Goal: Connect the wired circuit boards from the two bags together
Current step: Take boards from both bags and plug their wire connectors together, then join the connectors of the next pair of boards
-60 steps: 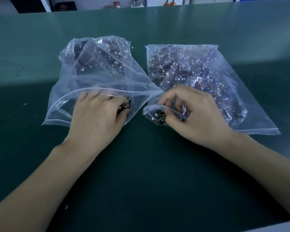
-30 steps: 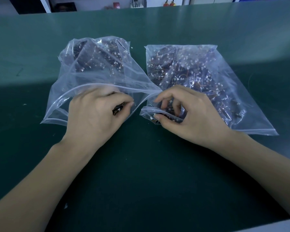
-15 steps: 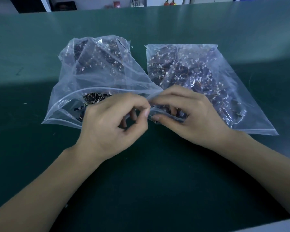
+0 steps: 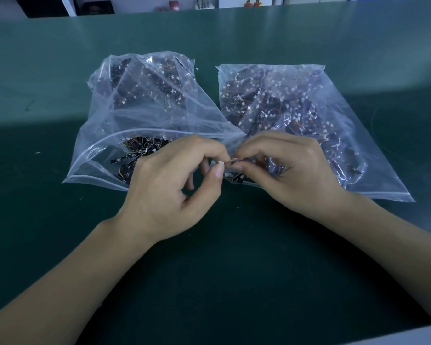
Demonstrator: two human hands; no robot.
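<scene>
Forearms reach in from the near edge over the dark green counter (image 4: 234, 270). Left hand (image 4: 169, 188) and right hand (image 4: 291, 170) meet fingertip to fingertip between the bag mouths, each pinching a tiny wired connector (image 4: 228, 161); whether the two ends are mated is too small to tell. Behind the left hand, the left bag (image 4: 139, 113) lies open with dark wired circuit boards (image 4: 135, 150) spilling at its mouth. Right bag (image 4: 296, 105) sits just beside it, full of the same boards. Far back, blurred shelf clutter.
</scene>
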